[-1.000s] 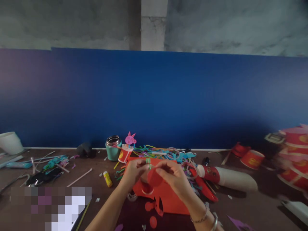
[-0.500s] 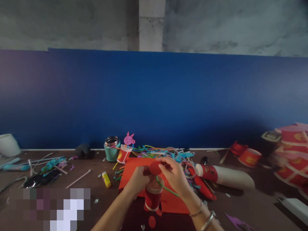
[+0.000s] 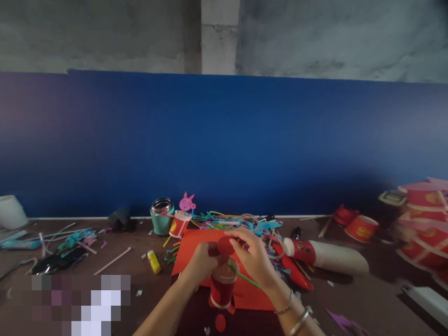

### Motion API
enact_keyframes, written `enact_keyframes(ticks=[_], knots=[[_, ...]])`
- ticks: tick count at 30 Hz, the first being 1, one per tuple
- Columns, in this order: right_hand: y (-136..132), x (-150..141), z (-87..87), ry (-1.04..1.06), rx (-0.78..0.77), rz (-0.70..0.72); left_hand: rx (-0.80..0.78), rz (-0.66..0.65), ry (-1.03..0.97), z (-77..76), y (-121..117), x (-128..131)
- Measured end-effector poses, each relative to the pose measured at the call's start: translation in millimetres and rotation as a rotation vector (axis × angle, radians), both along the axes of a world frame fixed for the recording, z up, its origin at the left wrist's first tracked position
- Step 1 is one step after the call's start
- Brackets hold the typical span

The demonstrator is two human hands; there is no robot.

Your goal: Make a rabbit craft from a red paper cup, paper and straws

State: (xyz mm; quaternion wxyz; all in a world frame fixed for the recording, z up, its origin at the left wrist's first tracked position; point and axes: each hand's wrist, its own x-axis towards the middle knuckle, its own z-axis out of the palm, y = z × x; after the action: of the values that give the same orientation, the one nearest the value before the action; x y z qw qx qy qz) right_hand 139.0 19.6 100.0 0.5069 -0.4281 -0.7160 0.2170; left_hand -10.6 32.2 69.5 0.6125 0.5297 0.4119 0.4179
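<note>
The right hand (image 3: 255,256) pinches a flat, round disc of red paper (image 3: 226,245) between thumb and fingers, above a red paper cup with a pale rim (image 3: 221,291). The left hand (image 3: 200,262) has its fingers curled in at the disc's left edge; they are dark and partly hidden, so I cannot tell whether they grip the disc, the cup's rim or both. A thin green plastic straw (image 3: 248,280) slants from the cup's mouth to beneath the right hand. Behind the cup and hands lies a bright orange-red sheet of paper (image 3: 187,247), and a smaller red paper circle (image 3: 220,323) lies on the dark brown table (image 3: 133,310) in front of the cup. Beyond the sheet is a tangled heap of coloured straws (image 3: 224,220). To its left, a red-and-white paper cup with a pink animal-face cutout (image 3: 179,225) leans beside an open turquoise metal flask (image 3: 162,224). A yellow glue stick (image 3: 153,262) lies nearer, left of the sheet.
</note>
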Motion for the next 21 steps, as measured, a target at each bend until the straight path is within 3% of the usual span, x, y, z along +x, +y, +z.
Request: enact_keyframes(ticks=[8, 13, 21], knots=[[-1, -1, -0.7, 0.008, -0.031, 0.009, 0.030, 0.046, 0.053, -3.7, 0, 1], [0, 0, -0.9, 0.079, -0.188, -0.017, 0.037, 0.102, 0.140, 5.4, -4, -1], [7, 1, -5.8, 0.100, -0.327, -0.043, -0.006, 0.092, -0.028, -4.1, 4, 0]])
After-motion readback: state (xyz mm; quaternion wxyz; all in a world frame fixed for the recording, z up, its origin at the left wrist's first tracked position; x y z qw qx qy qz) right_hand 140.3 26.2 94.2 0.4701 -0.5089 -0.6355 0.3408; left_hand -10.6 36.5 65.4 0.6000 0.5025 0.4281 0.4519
